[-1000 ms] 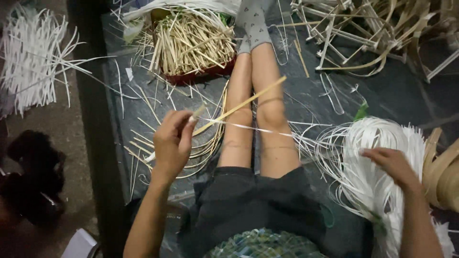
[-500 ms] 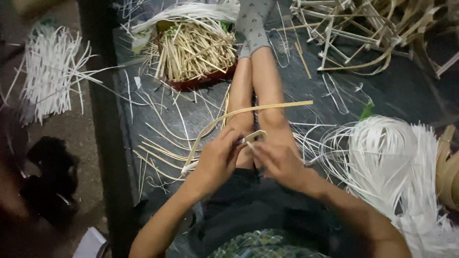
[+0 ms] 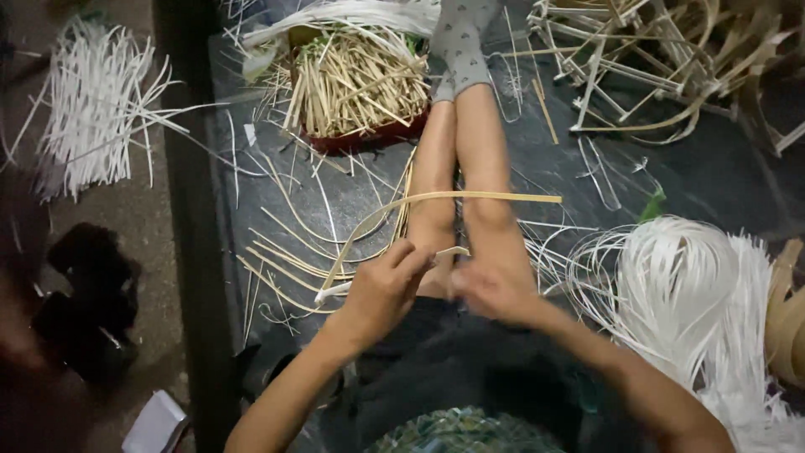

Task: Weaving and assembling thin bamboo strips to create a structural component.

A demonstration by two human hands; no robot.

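The left hand (image 3: 381, 285) and right hand (image 3: 495, 289) meet above the knees, both pinching a thin bamboo strip (image 3: 419, 201) that arcs out over the shins. A white strip bundle (image 3: 696, 294) lies right. Farther off, a red tray of cut sticks (image 3: 360, 84) sits beside the socked feet (image 3: 461, 42).

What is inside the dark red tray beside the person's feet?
The dark red tray is heaped with short tan sticks lying crisscross, with white strips draped over its far side. The tray's floor is covered by the pile, so anything beneath cannot be seen.
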